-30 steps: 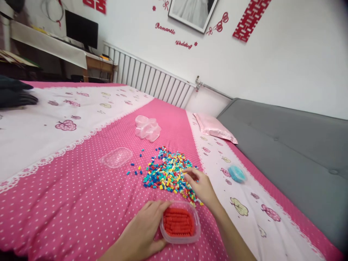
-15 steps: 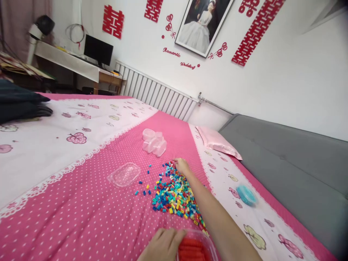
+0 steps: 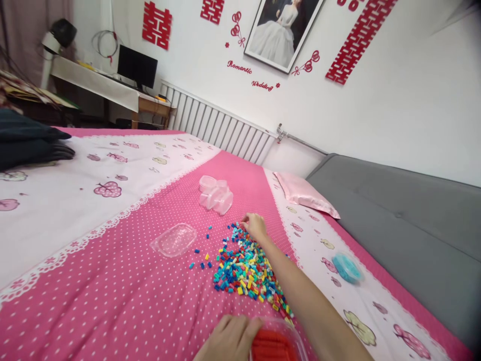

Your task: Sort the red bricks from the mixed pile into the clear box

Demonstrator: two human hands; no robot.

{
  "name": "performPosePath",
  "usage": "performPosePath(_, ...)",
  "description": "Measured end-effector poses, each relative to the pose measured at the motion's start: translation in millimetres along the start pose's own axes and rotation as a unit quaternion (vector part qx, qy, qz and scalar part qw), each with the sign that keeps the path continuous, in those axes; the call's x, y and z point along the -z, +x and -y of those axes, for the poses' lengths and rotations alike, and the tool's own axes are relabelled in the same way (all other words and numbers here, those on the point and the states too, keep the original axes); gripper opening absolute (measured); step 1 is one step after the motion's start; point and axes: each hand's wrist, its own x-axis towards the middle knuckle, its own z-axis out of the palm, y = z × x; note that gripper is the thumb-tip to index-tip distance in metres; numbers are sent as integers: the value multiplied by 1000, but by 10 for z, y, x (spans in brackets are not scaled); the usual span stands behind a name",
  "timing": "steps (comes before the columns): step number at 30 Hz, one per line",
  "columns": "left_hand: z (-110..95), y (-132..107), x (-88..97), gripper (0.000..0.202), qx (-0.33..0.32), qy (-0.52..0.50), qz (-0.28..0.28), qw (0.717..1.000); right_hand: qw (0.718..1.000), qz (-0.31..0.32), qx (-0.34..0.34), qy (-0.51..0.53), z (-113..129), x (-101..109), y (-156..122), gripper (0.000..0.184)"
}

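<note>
Small multicoloured plastic blocks lie in a loose pile on the pink bedspread. My right hand reaches to the far end of the pile, its fingers bent together at the blocks; what is between the fingertips is too small to make out. At the bottom of the view, my left hand grips the side of a clear plastic container. Inside that container sit red pieces. A few stray blocks are scattered left of the pile.
A clear lid lies left of the pile. Stacked clear containers stand beyond it. To the right is a container with turquoise contents. A pink pillow rests by the grey headboard; dark clothes lie far left.
The view has shifted slightly. My right hand stays at the far end of the pile, its back and wrist now turned up a little more. My left hand keeps its grip on the container.
</note>
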Motion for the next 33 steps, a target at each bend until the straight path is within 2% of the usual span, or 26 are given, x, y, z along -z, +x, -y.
performPosePath(2, -69, -10, 168, 59, 2, -41, 21, 999, 999, -6, 7, 43, -38, 119, -142, 29)
performPosePath(4, -149, -20, 325, 78, 31, -99, 21, 994, 995, -13, 12, 94, -98, 247, -357, 24)
performPosePath(7, -226, -22, 463, 79, 36, -146, 23, 988, 985, -31, 14, 172, -224, 448, -819, 12)
performPosePath(13, -217, -9, 478, 81, 26, -146, 3, 989, 955, -53, 15, 293, -325, 743, -1975, 9)
performPosePath(17, -222, 13, 509, 81, 24, -130, -7, 991, 936, -61, 30, 346, -164, 745, -2467, 14)
performPosePath(22, -243, 29, 531, 83, 27, -133, -2, 991, 956, -6, 56, 287, 102, 690, -2682, 24)
performPosePath(28, -240, 17, 527, 77, 39, -141, 1, 989, 977, 87, -14, 194, 231, 712, -2766, 20)
performPosePath(33, -268, 26, 555, 75, 48, -149, 7, 988, 986, 94, 5, 137, 306, 684, -2759, 21)
